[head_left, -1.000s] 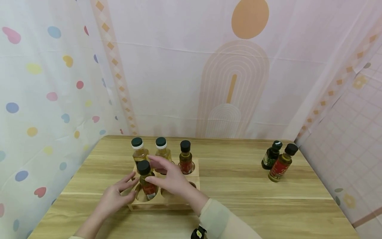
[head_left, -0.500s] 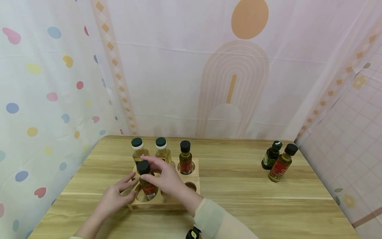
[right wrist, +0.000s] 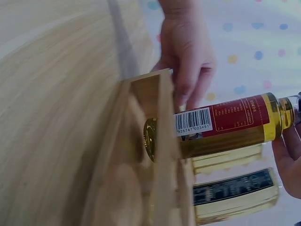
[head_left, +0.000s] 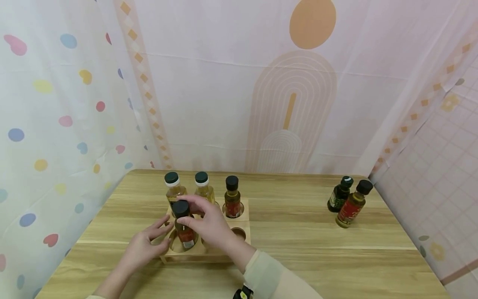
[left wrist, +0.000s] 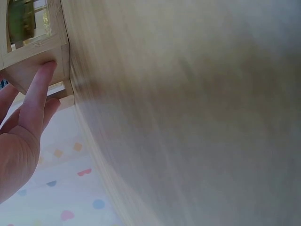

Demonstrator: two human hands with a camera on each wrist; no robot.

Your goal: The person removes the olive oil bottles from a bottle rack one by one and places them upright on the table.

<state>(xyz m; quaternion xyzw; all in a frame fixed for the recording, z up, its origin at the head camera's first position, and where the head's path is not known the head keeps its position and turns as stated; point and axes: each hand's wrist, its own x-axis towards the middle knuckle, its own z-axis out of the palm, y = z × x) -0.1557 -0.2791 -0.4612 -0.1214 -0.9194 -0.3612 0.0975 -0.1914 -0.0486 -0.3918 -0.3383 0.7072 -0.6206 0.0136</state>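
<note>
A small oil bottle (head_left: 185, 234) with a black cap and red label stands in the front left hole of a wooden bottle rack (head_left: 209, 259). My right hand (head_left: 209, 224) holds it around the neck, just under the cap. In the right wrist view, the bottle's (right wrist: 225, 125) lower end passes through the hole in the rack (right wrist: 164, 141). At the rack's left end my left hand (head_left: 143, 247) rests with fairly straight fingers. The left wrist view shows a fingertip of that hand (left wrist: 30, 113) against the rack's side panel (left wrist: 33, 70).
Behind, the rack's back row holds two pale oil bottles with dark green caps (head_left: 171, 179) and a red-labelled bottle (head_left: 232, 199). At the table's (head_left: 298, 232) far right stand a dark green bottle (head_left: 337, 195) and another red-labelled bottle (head_left: 350, 207). A black-capped object (head_left: 242, 293) shows beside the right sleeve.
My right hand has moved slightly left and its fingers have come round the bottle's neck. The bottle's cap has shifted a little to the right. My left hand stays in place.
</note>
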